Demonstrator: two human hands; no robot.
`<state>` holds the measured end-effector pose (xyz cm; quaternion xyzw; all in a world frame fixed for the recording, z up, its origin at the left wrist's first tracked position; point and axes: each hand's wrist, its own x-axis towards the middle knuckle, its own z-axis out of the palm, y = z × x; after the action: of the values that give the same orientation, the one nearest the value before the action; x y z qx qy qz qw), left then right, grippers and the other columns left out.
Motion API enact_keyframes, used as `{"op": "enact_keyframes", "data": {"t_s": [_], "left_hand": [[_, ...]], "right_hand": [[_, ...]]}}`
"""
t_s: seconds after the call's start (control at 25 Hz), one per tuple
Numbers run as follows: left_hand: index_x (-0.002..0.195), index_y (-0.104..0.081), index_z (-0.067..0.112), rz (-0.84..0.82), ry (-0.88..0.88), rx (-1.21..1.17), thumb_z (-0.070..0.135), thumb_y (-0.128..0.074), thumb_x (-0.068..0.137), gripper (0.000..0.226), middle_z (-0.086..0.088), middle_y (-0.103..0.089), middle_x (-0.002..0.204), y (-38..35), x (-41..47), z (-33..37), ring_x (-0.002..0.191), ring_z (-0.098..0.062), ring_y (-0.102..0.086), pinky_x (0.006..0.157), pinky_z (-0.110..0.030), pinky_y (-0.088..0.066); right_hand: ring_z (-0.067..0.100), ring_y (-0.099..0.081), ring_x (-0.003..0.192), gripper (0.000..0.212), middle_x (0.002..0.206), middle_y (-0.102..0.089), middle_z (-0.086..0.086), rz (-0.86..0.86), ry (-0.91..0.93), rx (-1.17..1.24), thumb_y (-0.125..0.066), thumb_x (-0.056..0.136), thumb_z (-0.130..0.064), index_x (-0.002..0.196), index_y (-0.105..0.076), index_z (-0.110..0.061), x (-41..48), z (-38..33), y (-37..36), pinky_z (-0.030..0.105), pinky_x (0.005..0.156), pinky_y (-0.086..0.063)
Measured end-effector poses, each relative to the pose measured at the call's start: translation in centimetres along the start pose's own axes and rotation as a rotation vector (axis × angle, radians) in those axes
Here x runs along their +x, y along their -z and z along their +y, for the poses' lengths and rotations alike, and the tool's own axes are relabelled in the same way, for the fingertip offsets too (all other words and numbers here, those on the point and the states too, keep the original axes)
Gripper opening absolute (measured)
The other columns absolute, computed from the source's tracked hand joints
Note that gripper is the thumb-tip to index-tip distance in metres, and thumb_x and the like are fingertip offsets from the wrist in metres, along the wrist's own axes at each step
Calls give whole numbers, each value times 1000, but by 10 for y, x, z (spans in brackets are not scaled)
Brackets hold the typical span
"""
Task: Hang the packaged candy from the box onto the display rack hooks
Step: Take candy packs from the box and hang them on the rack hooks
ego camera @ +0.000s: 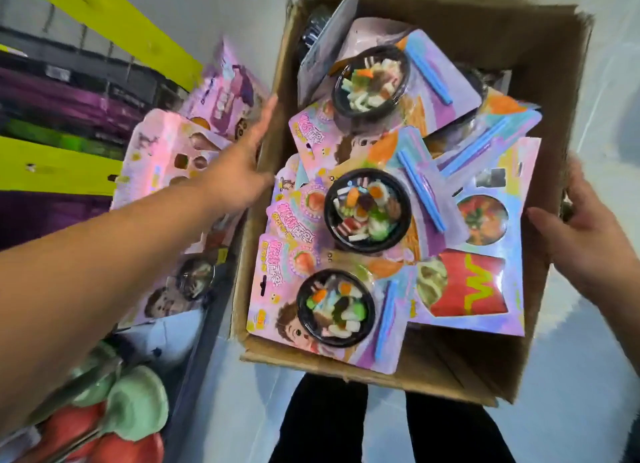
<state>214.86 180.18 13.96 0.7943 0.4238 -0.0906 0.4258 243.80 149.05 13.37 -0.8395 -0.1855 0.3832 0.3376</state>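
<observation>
A brown cardboard box (491, 40) is held in front of me, full of several pink and purple candy cards. Three of them carry black bowls of gummies with blue chopsticks, such as the nearest card (277, 289) and the middle one (369, 209). A card with a red fries pack (471, 286) lies at the right. My right hand (585, 234) grips the box's right wall. My left hand (242, 164) reaches with straight fingers to the box's left wall, holding nothing. More candy cards (166, 157) hang on the display rack at the left.
Yellow-green rack bars (62, 175) and purple packages (69, 106) fill the left side. Red and green plush-like items (117, 421) sit at the lower left. Pale floor and my dark trouser legs (381, 428) show below the box.
</observation>
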Motion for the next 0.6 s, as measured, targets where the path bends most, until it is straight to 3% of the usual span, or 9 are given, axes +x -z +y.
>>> {"op": "enact_keyframes", "data": {"t_s": [0.04, 0.12, 0.16, 0.24, 0.28, 0.36, 0.4, 0.52, 0.6], "left_hand": [[157, -1, 39, 4, -9, -25, 3, -62, 89, 97, 10, -20, 163, -17, 17, -21, 142, -5, -33, 114, -19, -31], [155, -1, 39, 14, 0, -61, 10, -66, 86, 99, 14, -10, 162, -51, 45, -62, 144, 9, -10, 123, -22, -14], [156, -1, 37, 15, -2, -75, 14, -67, 84, 100, 16, -9, 162, -70, 55, -81, 143, 13, -10, 122, -19, -13], [156, -2, 39, 19, 7, -91, 8, -67, 86, 100, 24, -13, 155, -102, 75, -113, 128, 29, -26, 111, -3, -24], [153, 0, 48, 13, 43, -83, 3, -64, 87, 102, 26, -22, 150, -113, 83, -126, 117, 27, -41, 101, -1, -35], [142, 3, 69, -32, 114, -73, 1, -59, 87, 106, 16, -46, 129, -132, 95, -145, 106, -9, -65, 90, -30, -58], [137, 4, 75, -48, 128, -66, 2, -56, 87, 107, 13, -45, 114, -142, 101, -153, 97, -20, -65, 84, -43, -60], [135, 4, 77, -80, 134, -55, 3, -53, 88, 105, 8, -42, 97, -164, 114, -169, 74, -15, -52, 64, -45, -55], [134, 7, 77, -77, 151, -22, 5, -52, 87, 104, 10, -41, 93, -172, 120, -175, 70, -20, -51, 63, -49, -55]], "right_hand": [[19, -64, 116, 81, 137, -59, -13, -7, -2, -11, -46, 94, 7, 149, -26, -50, 18, 19, -15, 46, 87, -54], [19, -62, 119, 81, 138, -58, -12, -23, 27, -41, -45, 93, 9, 150, -27, -46, 51, 55, -44, 46, 92, -53], [18, -62, 118, 81, 137, -59, -11, -33, 31, -40, -44, 93, 10, 149, -28, -46, 66, 71, -57, 43, 92, -53], [17, -63, 117, 80, 136, -60, -10, -40, 29, -53, -43, 94, 9, 149, -29, -47, 92, 101, -79, 40, 90, -54], [18, -63, 117, 79, 136, -60, -9, -53, 23, -58, -43, 94, 8, 149, -28, -47, 102, 115, -87, 44, 89, -55], [22, -63, 117, 79, 137, -60, -9, -70, 10, -74, -46, 94, 5, 150, -26, -48, 118, 138, -101, 55, 89, -54], [23, -63, 117, 79, 137, -59, -9, -72, 3, -83, -48, 95, 3, 150, -25, -49, 126, 148, -108, 58, 89, -53], [24, -63, 117, 76, 136, -59, -8, -74, -33, -85, -50, 95, -1, 149, -26, -50, 138, 172, -127, 60, 83, -54], [24, -65, 114, 75, 133, -61, -7, -40, -52, -89, -51, 94, 0, 148, -29, -48, 139, 184, -136, 55, 81, -57]]}}
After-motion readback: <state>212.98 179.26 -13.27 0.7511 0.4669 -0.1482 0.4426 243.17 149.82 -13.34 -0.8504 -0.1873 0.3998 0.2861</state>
